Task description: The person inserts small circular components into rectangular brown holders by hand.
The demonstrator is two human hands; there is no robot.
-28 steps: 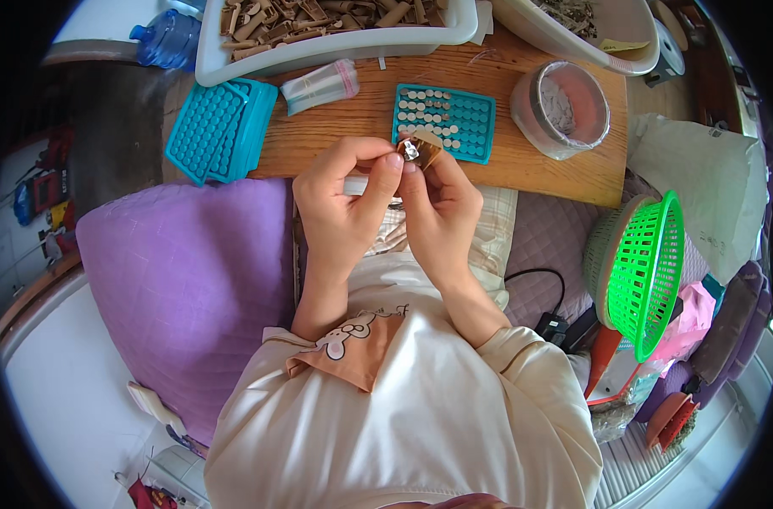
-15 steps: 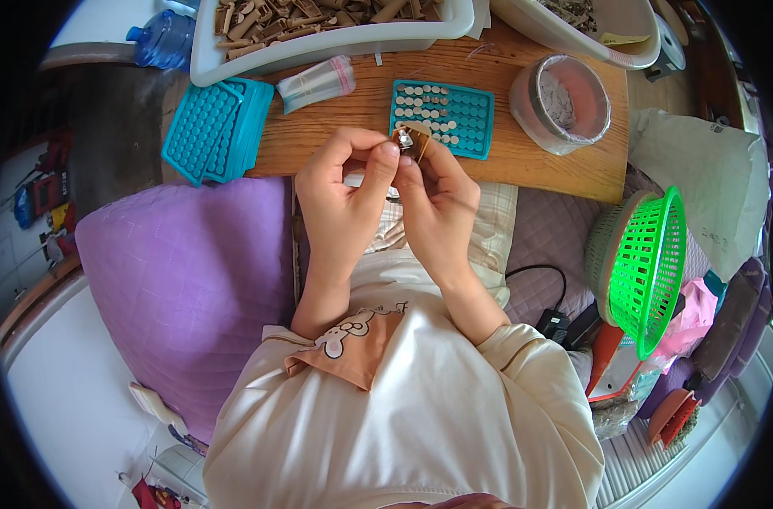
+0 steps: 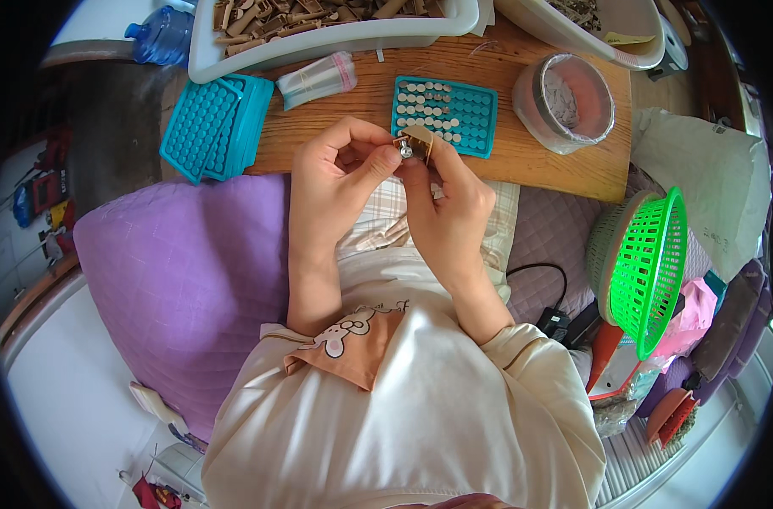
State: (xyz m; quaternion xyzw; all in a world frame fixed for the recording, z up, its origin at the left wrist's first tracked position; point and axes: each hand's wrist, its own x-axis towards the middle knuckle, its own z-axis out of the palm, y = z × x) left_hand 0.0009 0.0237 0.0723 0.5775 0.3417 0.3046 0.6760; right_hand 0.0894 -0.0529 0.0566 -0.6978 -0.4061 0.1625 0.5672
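Over my lap at the table's front edge, my right hand (image 3: 452,204) pinches a small brown, hollow plastic piece (image 3: 419,134) between thumb and fingers. Close against it, my left hand (image 3: 336,182) is closed at its fingertips around a small shiny metal part (image 3: 405,150). Whether the metal part sits inside the brown piece or only touches it, I cannot tell. Just beyond my fingers lies a teal tray (image 3: 473,117) of round pockets. White and silvery discs (image 3: 425,99) fill its left side.
Stacked teal trays (image 3: 201,127) stand at the left, beside a clear plastic bag (image 3: 317,81). Behind is a white bin (image 3: 336,44) of brown pieces. At the right are a lined bucket (image 3: 565,106), another white tub (image 3: 611,51) and a green basket (image 3: 649,271).
My fingertips have shifted slightly on the small pieces, and the metal part shows more fully. My left wrist has moved a little left and my right hand slightly right.
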